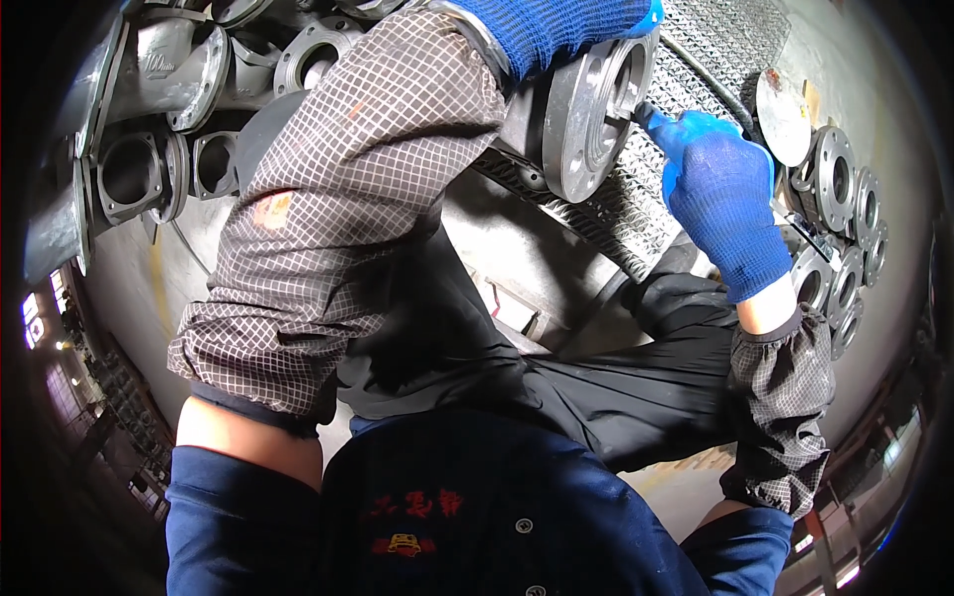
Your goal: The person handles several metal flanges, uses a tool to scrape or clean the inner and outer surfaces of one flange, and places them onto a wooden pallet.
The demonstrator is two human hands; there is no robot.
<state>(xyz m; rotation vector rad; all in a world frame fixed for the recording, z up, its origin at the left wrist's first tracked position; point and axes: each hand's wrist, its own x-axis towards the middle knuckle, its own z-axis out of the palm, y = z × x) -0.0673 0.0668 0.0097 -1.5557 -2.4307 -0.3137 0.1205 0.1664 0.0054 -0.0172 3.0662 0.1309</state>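
A grey metal valve body (568, 129) with a round flange lies tilted on a ridged metal bench top, its bore facing right. My left hand (561, 32), in a blue knit glove with lighter blue fingertips, lies over the casting's upper side and grips it; the picture's top edge cuts part of this hand off. On the other side, my right hand (717, 174), gloved in blue, is closed at the flange's opening. Its leading fingers reach to the bore's rim, where a small dark, narrow thing shows; I cannot make out what it is.
Several flanged castings (129, 174) are stacked at the left. More ring flanges (835, 179) stand at the right, beside a pale round disc (783, 117). A dark cable (706, 74) crosses the ridged bench top (720, 40). My legs are bent beneath the bench's near edge.
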